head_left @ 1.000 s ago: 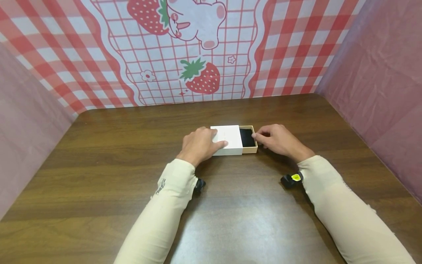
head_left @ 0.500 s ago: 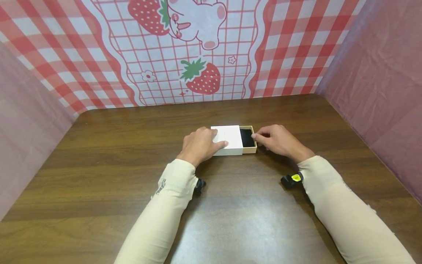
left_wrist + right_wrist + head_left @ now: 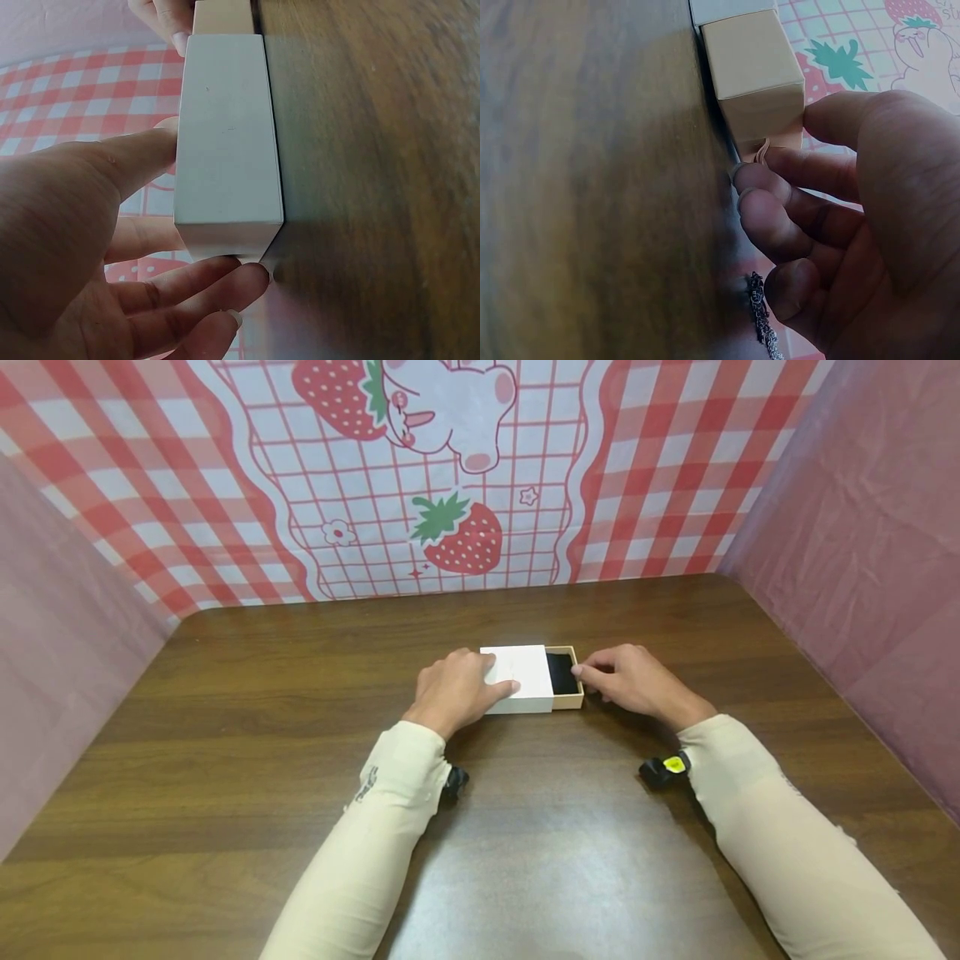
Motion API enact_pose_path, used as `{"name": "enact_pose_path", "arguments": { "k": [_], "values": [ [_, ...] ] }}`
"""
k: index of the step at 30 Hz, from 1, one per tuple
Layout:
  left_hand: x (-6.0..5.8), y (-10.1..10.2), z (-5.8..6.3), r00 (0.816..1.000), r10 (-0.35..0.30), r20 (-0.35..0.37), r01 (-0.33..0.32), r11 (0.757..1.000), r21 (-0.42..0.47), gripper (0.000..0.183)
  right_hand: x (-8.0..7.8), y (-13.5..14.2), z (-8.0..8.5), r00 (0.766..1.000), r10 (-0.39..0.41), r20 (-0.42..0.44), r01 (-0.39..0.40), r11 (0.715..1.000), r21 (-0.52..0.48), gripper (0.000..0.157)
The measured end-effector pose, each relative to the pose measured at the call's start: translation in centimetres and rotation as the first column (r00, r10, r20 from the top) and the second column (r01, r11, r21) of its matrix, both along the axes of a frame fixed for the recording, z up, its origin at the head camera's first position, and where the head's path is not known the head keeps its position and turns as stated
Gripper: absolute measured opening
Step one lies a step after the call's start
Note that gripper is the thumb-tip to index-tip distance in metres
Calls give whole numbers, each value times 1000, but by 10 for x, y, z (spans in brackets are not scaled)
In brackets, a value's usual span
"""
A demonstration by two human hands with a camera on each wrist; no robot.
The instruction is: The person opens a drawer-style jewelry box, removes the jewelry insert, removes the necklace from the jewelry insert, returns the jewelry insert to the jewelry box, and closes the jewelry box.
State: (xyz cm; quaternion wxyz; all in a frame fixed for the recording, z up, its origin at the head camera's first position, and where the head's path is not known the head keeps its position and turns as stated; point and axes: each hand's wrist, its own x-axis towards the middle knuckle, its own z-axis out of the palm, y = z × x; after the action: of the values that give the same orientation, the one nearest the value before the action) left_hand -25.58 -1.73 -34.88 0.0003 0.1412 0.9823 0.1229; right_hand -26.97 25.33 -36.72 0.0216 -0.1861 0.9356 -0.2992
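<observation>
A white box sleeve (image 3: 519, 672) lies on the table with its tan drawer (image 3: 567, 702) partly out at the right end. Something black (image 3: 561, 673) fills the visible part of the drawer. My left hand (image 3: 453, 689) holds the sleeve's left end, thumb and index finger over the top; in the left wrist view, other fingers curl behind the end. My right hand (image 3: 637, 681) pinches the drawer's outer end, thumb at the rim. In the right wrist view, a small ribbon loop (image 3: 763, 151) sticks out of that end beside the fingertips.
The brown wooden table (image 3: 300, 760) runs back to a red-and-white checked cloth (image 3: 660, 468) with strawberry prints. Pink cloth (image 3: 862, 552) walls the right side. A dark chain-like thing (image 3: 761, 315) shows beyond the right fingers in the right wrist view.
Very little differs: the drawer sits a hair further into the sleeve than one second ago. Both hands keep their places on the box.
</observation>
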Motion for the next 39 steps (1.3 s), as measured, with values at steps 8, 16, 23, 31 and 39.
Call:
{"name": "enact_pose_path", "arguments": {
  "k": [8,16,23,31,39],
  "values": [
    [0,0,0,1000,3,5,-3,1000,1,66,0,-1,-1,1000,12,-8,-12,1000,5,29],
    [0,0,0,1000,2,3,-2,1000,-5,65,0,-2,-1,1000,17,12,-17,1000,10,30],
    [0,0,0,1000,-1,4,1,1000,-9,65,0,-5,-1,1000,20,10,-20,1000,1,30],
    [0,0,0,1000,4,1,-4,1000,-7,65,1,-6,0,999,29,21,-29,1000,4,30],
    [0,0,0,1000,4,0,-4,1000,-5,65,1,-8,0,999,33,23,-33,999,3,29]
  ]
}}
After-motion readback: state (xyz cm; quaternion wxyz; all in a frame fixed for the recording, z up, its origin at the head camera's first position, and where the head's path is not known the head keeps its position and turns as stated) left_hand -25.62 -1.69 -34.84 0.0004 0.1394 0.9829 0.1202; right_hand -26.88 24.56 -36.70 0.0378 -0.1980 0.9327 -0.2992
